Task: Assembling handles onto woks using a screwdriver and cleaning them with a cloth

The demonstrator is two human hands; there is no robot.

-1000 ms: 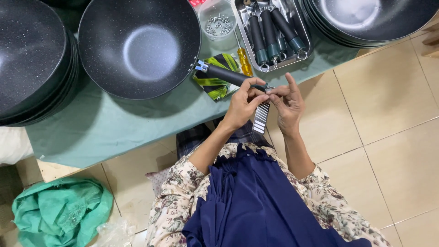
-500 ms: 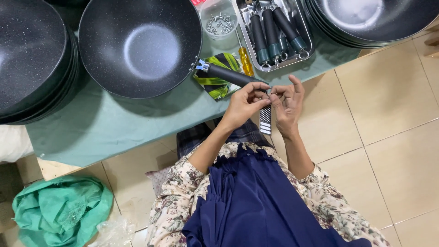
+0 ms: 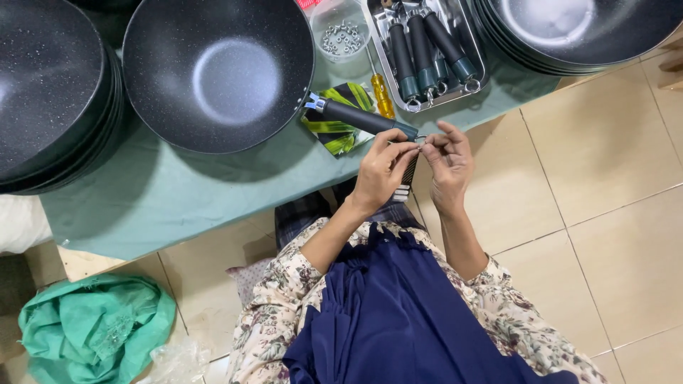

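**Pinching at the handle's end: both hands on one wok**

Meeting at the free end of the handle (image 3: 359, 119), both hands work fingertip to fingertip. Left hand (image 3: 380, 171): thumb and forefinger closed together on the handle's tip, other fingers curled under. Right hand (image 3: 448, 162): fingers bent, tips nipped on something small at the same spot, too small to make out. A striped tag (image 3: 404, 183) hangs just below the fingers, between the two hands.

Handle: dark, with a metal collar, running from the fingertips up and away to the rim of the wok (image 3: 217, 71), which sits on the green table (image 3: 178, 199).

Just beyond the fingers, under the handle: a green-and-yellow packet (image 3: 334, 128). Beside it, a yellow screwdriver (image 3: 383, 92).

Farther out, past the fingertips: a steel tray (image 3: 455, 89) with spare handles (image 3: 420, 50) lying side by side; next to it a clear tub (image 3: 341, 32) of small metal bits.

Far to either side of the hands: stacks of woks, one pile (image 3: 50, 92) on the left, another (image 3: 576, 28) on the right.

Below the wrists: floral sleeves, blue skirt, tiled floor, a green cloth bundle (image 3: 92, 327).
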